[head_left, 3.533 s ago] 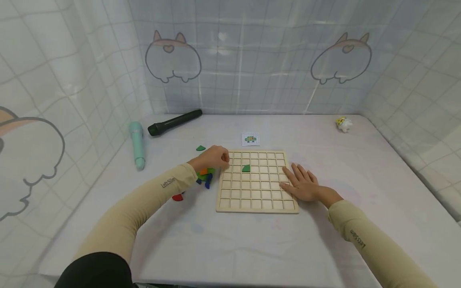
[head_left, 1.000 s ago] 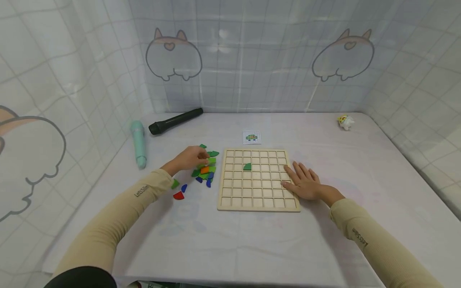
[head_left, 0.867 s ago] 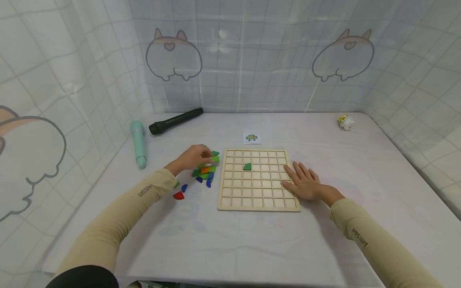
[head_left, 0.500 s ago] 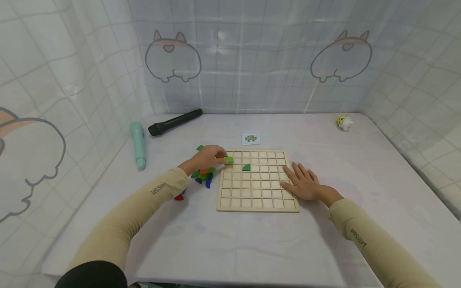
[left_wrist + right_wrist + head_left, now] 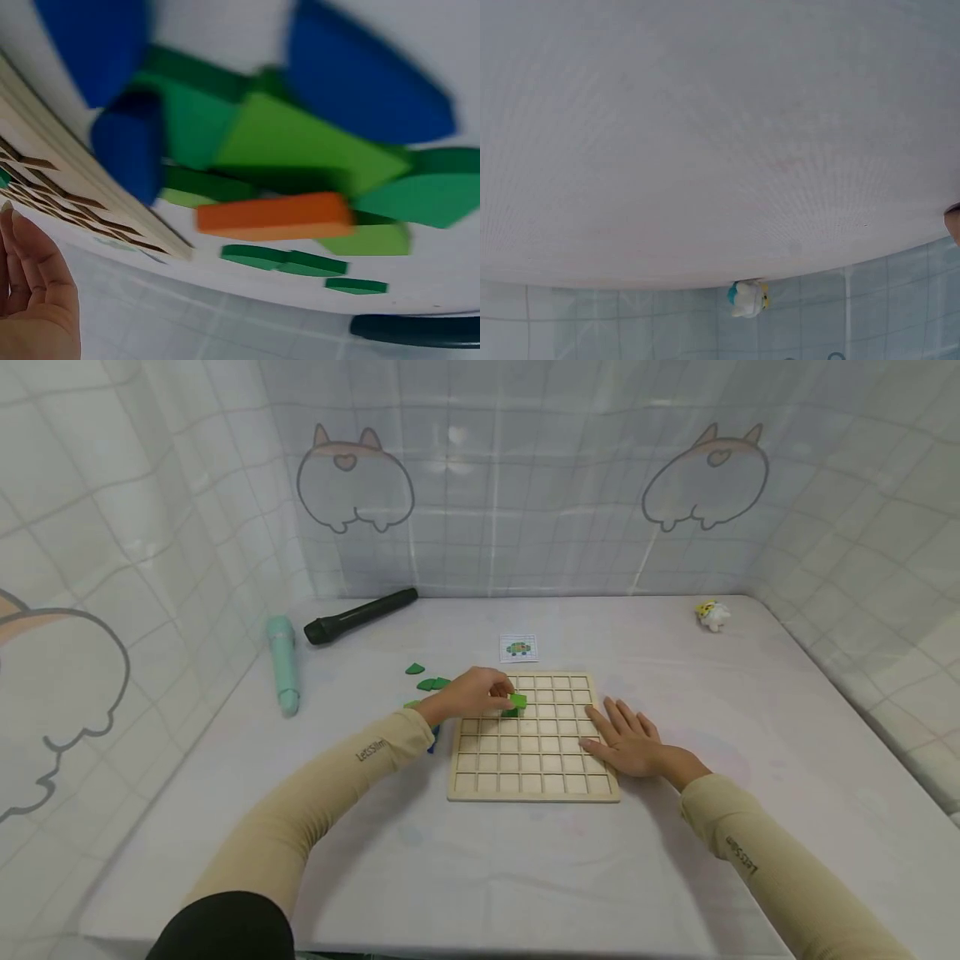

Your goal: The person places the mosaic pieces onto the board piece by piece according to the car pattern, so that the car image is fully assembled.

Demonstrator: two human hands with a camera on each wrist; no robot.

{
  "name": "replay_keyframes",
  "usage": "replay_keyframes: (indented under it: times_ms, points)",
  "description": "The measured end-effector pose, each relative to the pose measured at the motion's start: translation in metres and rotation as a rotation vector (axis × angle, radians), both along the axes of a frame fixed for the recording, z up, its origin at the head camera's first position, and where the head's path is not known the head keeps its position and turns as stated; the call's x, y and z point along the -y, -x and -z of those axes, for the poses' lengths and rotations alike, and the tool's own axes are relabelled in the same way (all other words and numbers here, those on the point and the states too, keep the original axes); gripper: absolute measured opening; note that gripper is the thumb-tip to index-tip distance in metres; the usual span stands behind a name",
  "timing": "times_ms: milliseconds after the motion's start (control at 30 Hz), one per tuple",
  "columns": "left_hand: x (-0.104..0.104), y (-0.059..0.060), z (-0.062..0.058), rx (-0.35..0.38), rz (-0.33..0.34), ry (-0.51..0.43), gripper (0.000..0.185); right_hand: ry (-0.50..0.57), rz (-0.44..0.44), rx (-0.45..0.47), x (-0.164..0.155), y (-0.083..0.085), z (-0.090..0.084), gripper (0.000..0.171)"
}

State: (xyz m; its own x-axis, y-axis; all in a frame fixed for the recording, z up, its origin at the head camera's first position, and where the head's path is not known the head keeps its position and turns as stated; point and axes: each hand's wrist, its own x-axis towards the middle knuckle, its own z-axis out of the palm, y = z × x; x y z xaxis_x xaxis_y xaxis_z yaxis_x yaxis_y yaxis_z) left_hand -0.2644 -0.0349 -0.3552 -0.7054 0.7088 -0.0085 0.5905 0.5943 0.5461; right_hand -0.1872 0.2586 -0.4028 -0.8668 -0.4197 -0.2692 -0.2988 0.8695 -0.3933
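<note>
My left hand [image 5: 476, 693] pinches a light green square tile [image 5: 519, 701] between thumb and fingers, over the upper left part of the wooden grid board [image 5: 532, 797]. Just below that tile, partly covered, a dark green quarter-round piece [image 5: 511, 713] sits in a cell. My right hand [image 5: 630, 746] lies flat with spread fingers on the board's right edge. In the left wrist view, the left hand [image 5: 34, 292] appears at the lower left and its tile is hidden. Loose pieces lie left of the board, including an orange one [image 5: 274, 216] and a light green one [image 5: 292, 139].
A small picture card [image 5: 518, 648] lies behind the board. Toward the back left are a black microphone [image 5: 362, 616] and a mint microphone [image 5: 283, 666]. A small white and yellow figurine [image 5: 712, 615] stands at the back right. Dark green pieces [image 5: 433, 683] lie beside the left wrist.
My left hand went to the loose pieces, took hold of the light green tile and carried it right, over the board beside the dark green piece. The right hand stays on the board's edge.
</note>
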Motion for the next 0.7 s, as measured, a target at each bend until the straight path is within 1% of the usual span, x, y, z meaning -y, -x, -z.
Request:
replay_keyframes:
  times_ms: [67,300,500,700]
  points:
    - [-0.006,0.001,0.002,0.001,0.003,0.004,0.025,0.001,0.003,0.002,0.000,0.000,0.000,0.081]
    - [-0.019,0.002,0.007,0.046,-0.029,0.024,0.028,0.001,0.005,0.000,-0.002,0.001,0.000,0.080]
    - [-0.019,0.000,0.008,0.042,-0.031,0.025,0.027,-0.012,0.006,-0.006,-0.001,0.003,0.004,0.083]
    - [-0.017,0.001,0.011,0.024,-0.026,0.013,0.024,-0.016,0.009,-0.011,-0.001,0.005,0.008,0.086]
